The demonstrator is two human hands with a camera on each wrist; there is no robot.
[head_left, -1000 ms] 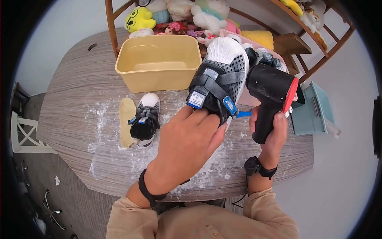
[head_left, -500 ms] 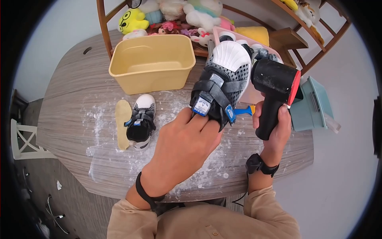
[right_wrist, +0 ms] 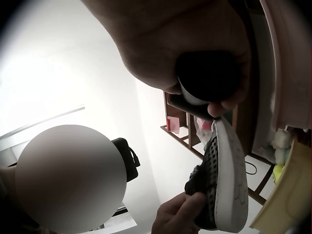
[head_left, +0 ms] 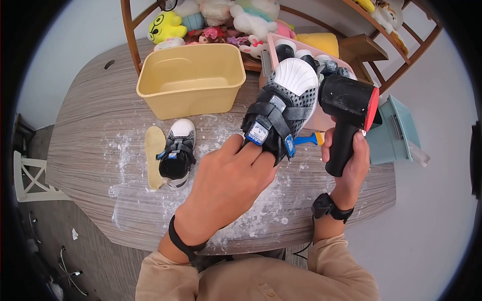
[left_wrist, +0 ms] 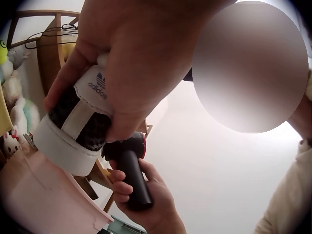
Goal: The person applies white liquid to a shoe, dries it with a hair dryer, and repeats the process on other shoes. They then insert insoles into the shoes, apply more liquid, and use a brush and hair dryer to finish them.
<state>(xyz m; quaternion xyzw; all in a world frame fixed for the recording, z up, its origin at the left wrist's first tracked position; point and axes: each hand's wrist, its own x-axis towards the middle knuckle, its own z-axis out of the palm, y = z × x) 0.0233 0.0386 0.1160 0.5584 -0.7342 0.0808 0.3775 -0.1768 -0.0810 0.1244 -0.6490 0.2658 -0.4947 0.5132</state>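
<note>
In the head view my left hand [head_left: 228, 173] holds up a black-and-white strapped sneaker [head_left: 297, 78] by its heel end, fingers in the opening, toe pointing away. The left wrist view shows thumb and fingers gripping around the sneaker's white heel [left_wrist: 66, 148]. My right hand [head_left: 349, 158] grips the handle of a black pistol-shaped blower [head_left: 346, 103] with a red rear rim. Its front end is right beside the sneaker's toe. On the table at left lies the matching sneaker [head_left: 176, 150], next to a pale yellow insole [head_left: 153, 163].
White powder [head_left: 253, 220] is smeared over the wood-grain table [head_left: 83, 145]. A yellow bin [head_left: 193, 103] stands at the back, a pink bin [head_left: 271, 45] with shoes behind the held sneaker. A blue-handled brush [head_left: 306, 140] lies near the blower. A teal bin [head_left: 394, 138] is at right; plush toys [head_left: 256, 22] fill the shelf.
The held sneaker has come slightly down and to the right, with its toe lower. The blower stays beside the toe, a little higher and to the right in view. The head view has shifted slightly.
</note>
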